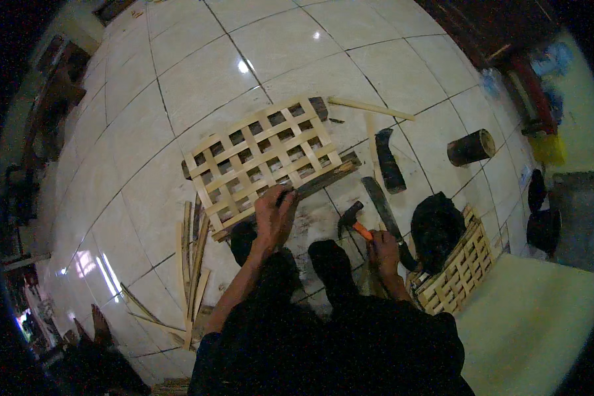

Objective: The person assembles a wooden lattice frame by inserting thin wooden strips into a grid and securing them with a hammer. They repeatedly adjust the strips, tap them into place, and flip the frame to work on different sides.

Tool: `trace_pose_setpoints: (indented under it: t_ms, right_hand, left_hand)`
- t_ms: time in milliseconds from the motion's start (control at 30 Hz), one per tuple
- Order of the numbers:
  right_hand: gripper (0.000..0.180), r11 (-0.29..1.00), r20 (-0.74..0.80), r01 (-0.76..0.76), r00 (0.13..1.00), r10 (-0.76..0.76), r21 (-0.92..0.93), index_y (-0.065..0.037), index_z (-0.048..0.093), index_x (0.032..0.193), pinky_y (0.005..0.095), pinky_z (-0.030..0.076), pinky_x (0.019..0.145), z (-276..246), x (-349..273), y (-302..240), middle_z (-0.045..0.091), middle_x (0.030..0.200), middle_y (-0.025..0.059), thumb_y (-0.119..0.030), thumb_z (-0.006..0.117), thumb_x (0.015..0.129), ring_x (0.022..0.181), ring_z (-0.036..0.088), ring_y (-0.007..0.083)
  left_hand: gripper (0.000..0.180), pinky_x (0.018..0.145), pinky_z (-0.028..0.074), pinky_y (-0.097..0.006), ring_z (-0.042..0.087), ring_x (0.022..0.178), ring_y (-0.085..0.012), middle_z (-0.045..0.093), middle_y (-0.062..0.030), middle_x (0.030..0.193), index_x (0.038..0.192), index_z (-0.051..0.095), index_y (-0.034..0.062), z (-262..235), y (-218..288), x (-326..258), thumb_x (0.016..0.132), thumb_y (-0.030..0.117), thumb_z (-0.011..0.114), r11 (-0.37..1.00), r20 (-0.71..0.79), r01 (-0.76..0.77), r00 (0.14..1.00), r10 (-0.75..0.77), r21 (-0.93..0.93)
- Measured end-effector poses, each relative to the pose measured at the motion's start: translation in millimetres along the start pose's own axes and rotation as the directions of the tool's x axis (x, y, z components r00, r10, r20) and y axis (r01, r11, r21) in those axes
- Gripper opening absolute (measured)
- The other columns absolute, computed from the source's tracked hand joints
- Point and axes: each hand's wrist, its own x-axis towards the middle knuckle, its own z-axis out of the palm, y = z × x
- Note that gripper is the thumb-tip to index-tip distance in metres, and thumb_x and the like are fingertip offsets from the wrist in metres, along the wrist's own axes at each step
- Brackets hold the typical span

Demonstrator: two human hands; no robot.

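In front of me a woven lattice panel [244,177] of pale bamboo-like strips lies on dark wooden boards [330,176]. My left hand [275,214] rests at the near edge of the lattice, its fingers closed in a pinch. Whatever is between them is too small to make out. Lower and to the right, my right hand [384,253] grips a claw hammer [361,229] by its orange handle. The dark hammer head stays apart from the lattice. Just beyond that hand lies a long-bladed knife [378,201], with a dark curved sheath [391,162] farther off.
Loose strips [190,264] lie on the tiles at left. To the right are a bamboo section [472,147], a black bundle [437,231], stacked lattice panels [461,272] and a pale yellow seat [531,323]. Another person's feet [99,325] show at lower left.
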Motion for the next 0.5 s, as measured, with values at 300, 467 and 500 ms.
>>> trace_pose_setpoints:
  t_ms: [300,467,500]
  right_hand:
    - [0.032,0.886,-0.010,-0.096,0.994,0.112,0.453,-0.003,0.055,0.119,0.0405,0.049,0.073,-22,-6,-27,0.062,0.099,0.0177,-0.012,0.060,0.089,0.083,0.062,0.0312]
    - [0.032,0.701,0.210,-0.339,0.941,0.266,0.628,0.000,0.054,0.120,0.0320,0.048,0.074,-42,1,-50,0.063,0.093,0.0128,-0.017,0.056,0.094,0.083,0.060,0.0179]
    - [0.032,0.682,0.236,-0.369,0.929,0.285,0.631,0.001,0.054,0.121,0.0307,0.047,0.075,-46,2,-52,0.063,0.092,0.0119,-0.018,0.056,0.095,0.083,0.059,0.0164]
  left_hand:
    - [0.011,0.073,0.049,-0.033,0.062,0.083,-0.0235,0.065,-0.0123,0.091,0.093,0.065,-0.0006,17,-39,1,0.084,0.006,0.064,0.929,-0.090,-0.368,0.925,0.370,0.041]
    - [0.014,0.079,0.049,-0.036,0.062,0.091,-0.0300,0.065,-0.0156,0.098,0.092,0.067,0.0005,15,-26,5,0.082,0.009,0.066,0.993,-0.032,-0.119,0.992,0.119,0.024]
    - [0.014,0.080,0.049,-0.036,0.062,0.091,-0.0311,0.065,-0.0161,0.098,0.091,0.067,0.0007,18,-28,6,0.081,0.010,0.066,0.993,-0.027,0.034,0.999,-0.037,-0.112]
